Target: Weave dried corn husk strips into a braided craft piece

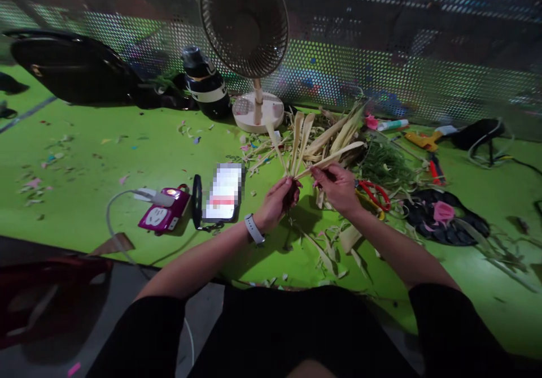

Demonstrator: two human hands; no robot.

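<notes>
The left hand (pixel 277 197) is closed around the lower ends of several pale husk strips (pixel 297 135), which stand up from the fist like an open fan. The right hand (pixel 336 187) has its fingers nearly together, and they seem to pinch one long strip (pixel 341 155), slanting to the right, near its base. Both hands are above the green table (pixel 105 124), near its front edge.

In my judgement the work is partway: some strips are gathered, but they are spread and I see no tie around them. Just behind the hands, a heap of husks (pixel 332 138) lies loose, so material is left. Under the hands there are husk scraps (pixel 326 256). To the right are green shreds (pixel 383 160), red-handled scissors (pixel 376 192) and, farther, a yellow glue gun (pixel 423 139); no hand is touching these. A pink flower (pixel 444 212) lies on a black tray (pixel 417 211).
</notes>
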